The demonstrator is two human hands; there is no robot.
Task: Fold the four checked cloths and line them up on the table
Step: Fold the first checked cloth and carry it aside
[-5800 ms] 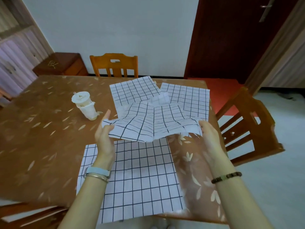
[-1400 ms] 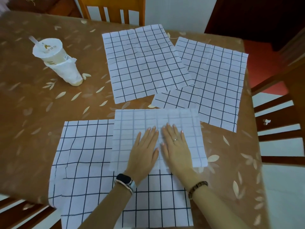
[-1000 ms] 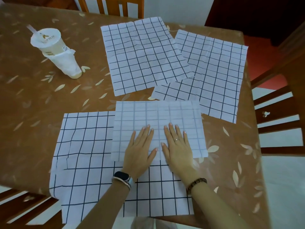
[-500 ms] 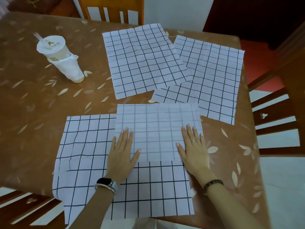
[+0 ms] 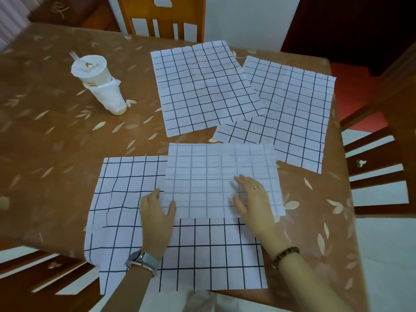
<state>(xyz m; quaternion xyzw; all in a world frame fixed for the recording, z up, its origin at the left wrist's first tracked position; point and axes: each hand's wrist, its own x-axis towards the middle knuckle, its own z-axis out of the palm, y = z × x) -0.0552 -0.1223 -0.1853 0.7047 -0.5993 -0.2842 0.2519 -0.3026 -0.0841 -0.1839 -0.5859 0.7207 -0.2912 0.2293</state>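
Lying with long axis left-to-right, the folded cloth (image 5: 211,176) is pinched by the left hand (image 5: 156,212), right hand (image 5: 252,199) pressing flat.

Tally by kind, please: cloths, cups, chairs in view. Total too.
Checked cloths: 4 (folded cloth, near cloth, far cloth, right cloth)
Drink cup: 1
Chairs: 3 (far chair, right chair, near-left chair)
Total: 8
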